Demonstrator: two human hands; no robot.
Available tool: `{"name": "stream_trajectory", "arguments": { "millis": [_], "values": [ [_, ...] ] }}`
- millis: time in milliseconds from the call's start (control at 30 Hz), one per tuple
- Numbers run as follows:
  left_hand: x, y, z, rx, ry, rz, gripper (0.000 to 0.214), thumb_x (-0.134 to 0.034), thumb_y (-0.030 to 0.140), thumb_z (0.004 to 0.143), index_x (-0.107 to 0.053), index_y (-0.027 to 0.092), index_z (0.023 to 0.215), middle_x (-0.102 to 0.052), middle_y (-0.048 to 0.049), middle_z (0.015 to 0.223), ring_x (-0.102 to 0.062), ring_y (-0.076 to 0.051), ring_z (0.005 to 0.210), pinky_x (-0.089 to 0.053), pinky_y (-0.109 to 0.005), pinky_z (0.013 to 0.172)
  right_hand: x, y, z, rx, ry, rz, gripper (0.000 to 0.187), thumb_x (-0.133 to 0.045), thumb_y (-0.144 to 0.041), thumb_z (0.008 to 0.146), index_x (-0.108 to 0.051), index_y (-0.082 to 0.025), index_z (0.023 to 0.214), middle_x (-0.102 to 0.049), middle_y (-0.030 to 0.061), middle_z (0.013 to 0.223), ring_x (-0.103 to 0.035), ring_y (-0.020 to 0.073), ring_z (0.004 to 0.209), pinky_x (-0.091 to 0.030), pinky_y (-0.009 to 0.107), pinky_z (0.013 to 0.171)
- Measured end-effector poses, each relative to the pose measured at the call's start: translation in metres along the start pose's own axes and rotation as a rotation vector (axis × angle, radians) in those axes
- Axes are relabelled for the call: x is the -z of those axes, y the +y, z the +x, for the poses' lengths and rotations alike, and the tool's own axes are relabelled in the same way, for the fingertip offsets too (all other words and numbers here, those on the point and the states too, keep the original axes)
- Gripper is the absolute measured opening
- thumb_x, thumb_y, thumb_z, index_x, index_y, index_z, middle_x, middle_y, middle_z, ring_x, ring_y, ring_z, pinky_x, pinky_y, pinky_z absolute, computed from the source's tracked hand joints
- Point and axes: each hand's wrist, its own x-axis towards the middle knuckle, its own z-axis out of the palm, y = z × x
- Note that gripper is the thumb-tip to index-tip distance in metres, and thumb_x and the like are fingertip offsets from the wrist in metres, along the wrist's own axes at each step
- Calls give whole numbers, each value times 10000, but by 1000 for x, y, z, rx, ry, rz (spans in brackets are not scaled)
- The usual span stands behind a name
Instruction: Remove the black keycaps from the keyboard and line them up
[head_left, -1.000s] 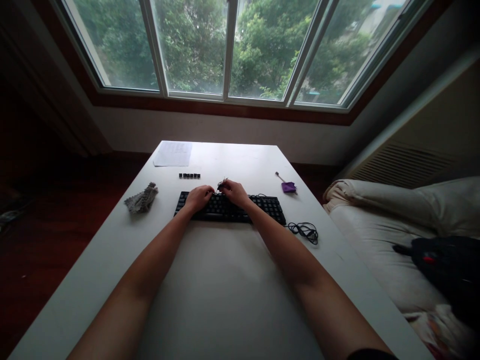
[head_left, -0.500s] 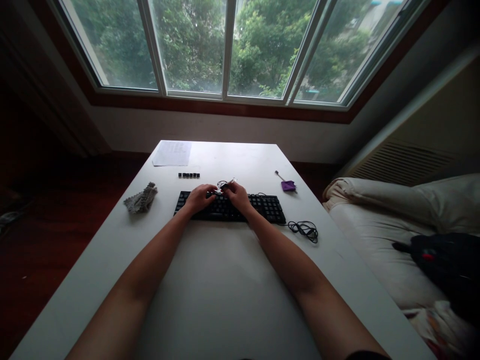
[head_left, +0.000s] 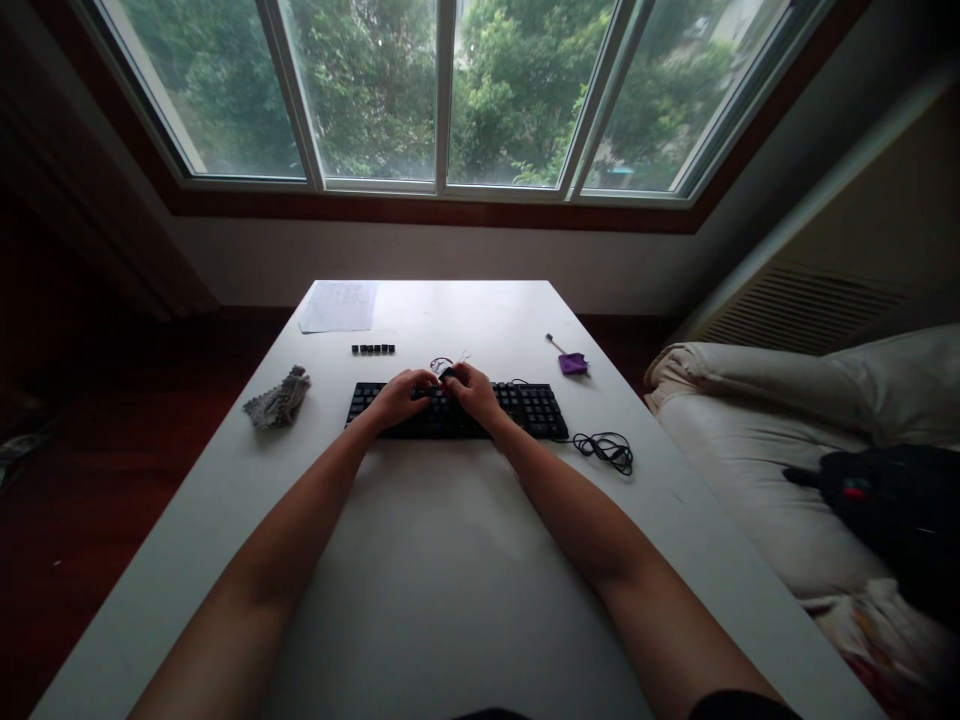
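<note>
A black keyboard lies across the white table under both my hands. My right hand is closed on what looks like a wire keycap puller, its thin wires sticking up past the fingers. A small black piece shows at its fingertips. My left hand rests over the left half of the keys, fingers bent inward close to the right fingertips; what they pinch, if anything, is hidden. Behind the left hand stands a row of several black keycaps.
A crumpled grey cloth lies left of the keyboard, with paper sheets at the far left corner. On the right are a small brush, a purple cloth piece and the coiled cable. A sofa stands beyond the table's right edge.
The view has shifted slightly. My right fingers have shifted a little round the puller and the black piece; both hands stay over the same part of the keyboard.
</note>
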Motion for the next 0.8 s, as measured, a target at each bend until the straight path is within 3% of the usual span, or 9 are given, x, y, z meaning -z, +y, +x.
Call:
{"name": "stream_trajectory", "arguments": {
  "millis": [200, 433, 667, 800],
  "values": [
    [-2, 7, -1, 45, 32, -4, 431, -669, 200, 816, -550, 255, 1227, -699, -15, 998, -665, -184, 917, -528, -343, 883, 1, 0, 2, -57, -7, 67, 186, -565, -383, 879, -595, -216, 956, -744, 8, 819, -722, 179, 750, -565, 303, 753],
    [0, 24, 1, -98, -78, 218, 293, -617, 234, 910, -652, 273, 1198, -686, -55, 1126, -663, -211, 988, -508, -354, 915, 5, 0, 3, -83, 24, 0, 180, -576, -387, 851, -600, -219, 908, -715, -8, 751, -686, 175, 703, -542, 287, 699],
    [2, 21, 3, -173, -133, 368, 280, -614, 256, 934, -678, 249, 1207, -703, -85, 1089, -645, -256, 1042, -477, -418, 975, 4, -2, 0, -66, 23, -24, 178, -561, -381, 842, -604, -220, 904, -702, -22, 726, -663, 163, 673, -520, 274, 693],
    [2, 19, 3, -212, -122, 349, 297, -593, 233, 945, -678, 252, 1228, -704, -89, 1159, -624, -259, 1091, -479, -434, 997, 6, -3, 1, -73, 44, -59, 181, -565, -380, 834, -619, -215, 886, -695, -12, 718, -649, 169, 671, -517, 278, 690]
  ]
}}
